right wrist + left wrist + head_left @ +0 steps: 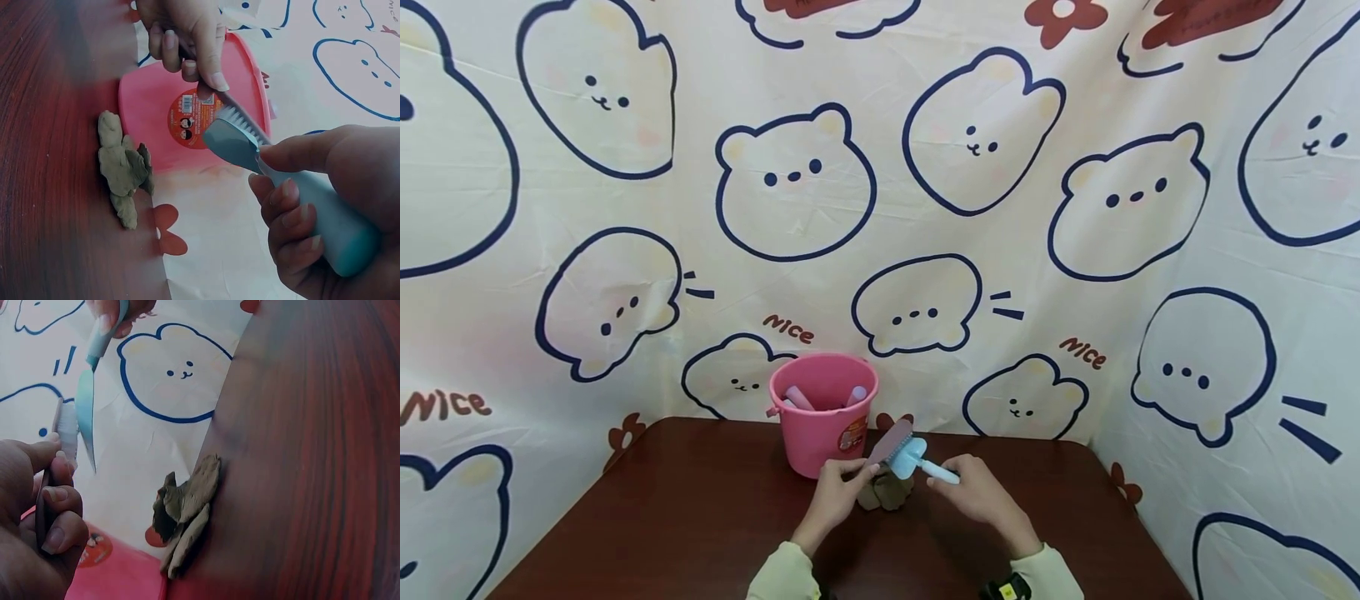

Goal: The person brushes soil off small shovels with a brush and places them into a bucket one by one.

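My left hand point(838, 486) grips the handle of a mauve-brown brush point(891, 442) with white bristles. In my right hand point(979, 490) is the handle of a small light-blue toy shovel point(908, 458). The bristles meet the shovel's blade, as the right wrist view shows, where the blade point(231, 142) lies against them. Below both tools, a lumpy grey-brown piece of clay point(122, 165) sits on the table, and neither hand touches it. The left wrist view shows the clay point(190, 500) with several folded, flattened lobes.
A pink bucket point(805, 442) stands just behind the left hand, with pinkish-purple rod-like pieces point(857, 395) inside. The dark wood table point(700, 517) ends at a cloth backdrop point(925, 233) printed with bear faces, which also rises at both sides.
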Available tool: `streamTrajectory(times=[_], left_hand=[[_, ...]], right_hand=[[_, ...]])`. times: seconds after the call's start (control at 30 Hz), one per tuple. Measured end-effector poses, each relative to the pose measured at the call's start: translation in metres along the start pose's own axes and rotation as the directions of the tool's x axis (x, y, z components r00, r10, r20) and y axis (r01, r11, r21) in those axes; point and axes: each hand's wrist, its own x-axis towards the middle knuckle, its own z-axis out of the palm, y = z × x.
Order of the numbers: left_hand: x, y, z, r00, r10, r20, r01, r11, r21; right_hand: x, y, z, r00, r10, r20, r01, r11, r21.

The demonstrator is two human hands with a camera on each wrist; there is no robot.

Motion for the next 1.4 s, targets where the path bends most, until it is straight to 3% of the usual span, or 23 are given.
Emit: streamTrajectory(times=[0.47, 0.73, 1.0, 1.23, 1.4], left_hand=[[0.002, -0.014, -0.015, 0.997, -0.045, -0.060, 0.046, 0.999, 0.018], [0.004, -0.017, -0.019, 0.996, 0.011, -0.091, -0.010, 1.000, 0.013], [0.004, -0.006, -0.016, 0.996, -0.016, -0.089, 0.014, 1.000, -0.026], [0.003, 0.010, -0.008, 0.999, 0.018, -0.045, -0.019, 1.000, -0.017], [0.003, 0.018, -0.001, 1.000, 0.006, 0.005, -0.006, 1.000, -0.021]], right_hand=[[-0.004, -0.005, -0.002, 0.999, -0.047, 0.023, 0.047, 0.999, -0.002], [-0.006, -0.007, -0.006, 0.997, -0.063, 0.036, 0.063, 0.998, -0.010], [-0.005, -0.003, -0.007, 0.998, -0.030, 0.051, 0.031, 0.999, -0.013], [-0.002, 0.003, -0.002, 0.999, -0.033, 0.033, 0.033, 0.999, -0.003], [0.002, 0.009, 0.002, 0.999, -0.039, 0.017, 0.039, 0.999, -0.009]])
